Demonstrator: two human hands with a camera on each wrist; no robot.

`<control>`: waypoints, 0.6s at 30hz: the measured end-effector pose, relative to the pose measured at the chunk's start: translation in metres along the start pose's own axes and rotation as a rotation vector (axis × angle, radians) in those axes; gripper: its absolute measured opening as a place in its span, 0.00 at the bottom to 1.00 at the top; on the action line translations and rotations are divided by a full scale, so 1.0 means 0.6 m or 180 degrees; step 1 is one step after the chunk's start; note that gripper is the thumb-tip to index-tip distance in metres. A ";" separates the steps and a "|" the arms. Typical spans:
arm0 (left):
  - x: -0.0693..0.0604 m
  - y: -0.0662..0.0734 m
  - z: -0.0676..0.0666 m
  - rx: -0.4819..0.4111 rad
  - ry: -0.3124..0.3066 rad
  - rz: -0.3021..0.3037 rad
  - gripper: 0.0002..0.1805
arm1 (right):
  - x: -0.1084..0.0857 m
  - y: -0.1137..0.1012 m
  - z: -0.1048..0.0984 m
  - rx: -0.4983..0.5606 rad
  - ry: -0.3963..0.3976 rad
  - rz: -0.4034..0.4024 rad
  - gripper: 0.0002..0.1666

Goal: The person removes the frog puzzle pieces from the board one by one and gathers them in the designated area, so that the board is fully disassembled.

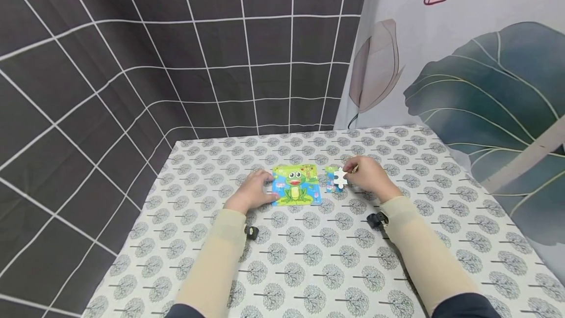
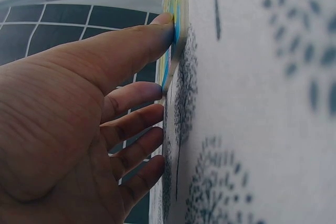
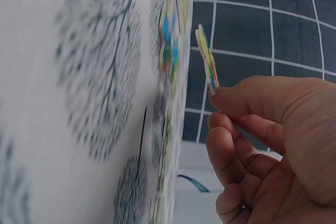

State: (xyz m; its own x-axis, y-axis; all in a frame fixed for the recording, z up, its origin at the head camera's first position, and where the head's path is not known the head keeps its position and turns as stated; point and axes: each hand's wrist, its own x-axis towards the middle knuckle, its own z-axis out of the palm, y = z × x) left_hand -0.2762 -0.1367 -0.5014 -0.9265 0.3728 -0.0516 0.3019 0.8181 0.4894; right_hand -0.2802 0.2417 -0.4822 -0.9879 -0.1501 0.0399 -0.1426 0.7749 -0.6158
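Note:
A frog picture puzzle lies flat on the table, its pieces joined. My left hand rests at its left edge; in the left wrist view the thumb of that hand touches the puzzle's edge and the other fingers are spread. My right hand pinches a puzzle piece, white side up in the head view, raised off the table in the right wrist view, where thumb and forefinger of the hand hold the piece by its end. Colourful pieces lie partly under it.
The table wears a white cloth with grey tree prints. A dark curtain with white grid lines hangs behind and to the left, and a pale curtain with large leaf prints hangs at the right.

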 end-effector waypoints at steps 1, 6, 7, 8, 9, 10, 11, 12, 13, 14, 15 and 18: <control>0.000 0.000 0.000 0.0001 0.0001 0.0003 0.38 | -0.002 0.003 -0.002 0.0000 -0.0015 0.0037 0.08; 0.000 0.000 0.000 0.0014 -0.0004 0.0000 0.38 | -0.012 0.019 -0.013 -0.0081 -0.0051 0.0084 0.06; 0.000 0.000 0.000 0.0012 -0.0010 -0.0006 0.38 | -0.013 0.023 -0.014 -0.0101 -0.0056 0.0087 0.06; 0.000 0.000 0.000 0.0008 -0.0009 -0.0006 0.38 | -0.015 0.026 -0.016 -0.0117 -0.0053 0.0079 0.06; 0.000 0.000 -0.001 0.0008 -0.0014 -0.0011 0.38 | -0.016 0.029 -0.018 -0.0131 -0.0051 0.0074 0.06; -0.001 0.000 -0.001 0.0002 -0.0018 -0.0013 0.38 | -0.018 0.032 -0.020 -0.0134 -0.0057 0.0064 0.06; -0.001 0.001 -0.001 -0.0006 -0.0018 -0.0014 0.38 | -0.020 0.035 -0.021 -0.0127 -0.0068 0.0037 0.06; -0.001 0.001 -0.002 -0.0012 -0.0020 -0.0016 0.38 | -0.021 0.039 -0.023 -0.0125 -0.0081 0.0019 0.06; -0.002 0.002 -0.002 -0.0020 -0.0016 -0.0015 0.38 | -0.023 0.042 -0.024 -0.0127 -0.0093 0.0000 0.06; -0.002 0.002 -0.002 -0.0026 -0.0016 -0.0016 0.38 | -0.024 0.046 -0.025 -0.0126 -0.0108 -0.0007 0.05; -0.002 0.002 -0.002 -0.0026 -0.0020 -0.0021 0.38 | -0.024 0.049 -0.025 -0.0120 -0.0132 -0.0014 0.05; -0.002 0.003 -0.003 -0.0022 -0.0022 -0.0024 0.38 | -0.026 0.059 -0.025 -0.0130 -0.0196 -0.0013 0.05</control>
State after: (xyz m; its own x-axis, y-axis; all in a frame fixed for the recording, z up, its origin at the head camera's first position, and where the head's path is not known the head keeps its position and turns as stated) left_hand -0.2750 -0.1361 -0.4989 -0.9272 0.3696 -0.0613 0.2933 0.8179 0.4949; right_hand -0.2710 0.2808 -0.4926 -0.9818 -0.1896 -0.0068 -0.1501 0.7984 -0.5832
